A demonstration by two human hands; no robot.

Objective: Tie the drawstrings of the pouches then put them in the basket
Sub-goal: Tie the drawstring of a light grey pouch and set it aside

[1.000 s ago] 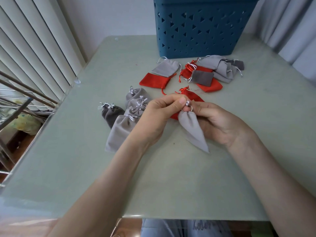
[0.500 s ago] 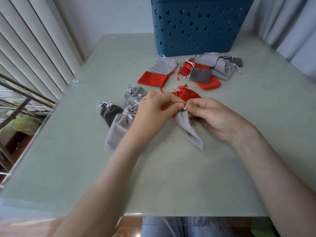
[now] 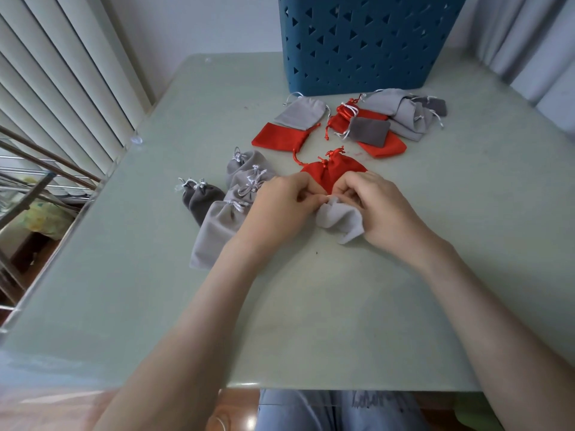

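Head view, the only one.

Both hands were at table (image 3: 311,321) centre, working one light grey pouch (image 3: 339,219). The left hand (image 3: 280,206) had its fingers curled, tips pinched in at the pouch's neck. The right hand (image 3: 382,209) was curled the same way, pinching the neck from the other side, palm over part of the fabric. Neither hand was open.

Key geometry: the pouch's mouth sat right at the fingertips, between the two hands. Its body trailed from there toward the person and to the right, crumpled on the table and partly under the right hand. Long axis ran roughly from neck at upper left to bottom corner at lower right.

The basket (image 3: 367,48) stood at the far edge, well beyond the hands. My call: the right hand sat more directly in line with it.

Hard to make out:
- The drawstring (image 3: 328,197) showed only as a white speck, so knot state was unreadable.
- The basket's rim was cut off by the frame and its inside was not visible.
- A red pouch (image 3: 333,171) just behind the hands was partly covered.
- Cinched grey pouches (image 3: 245,178) lay left of the left hand; flat ones (image 3: 401,113) were piled near the basket.
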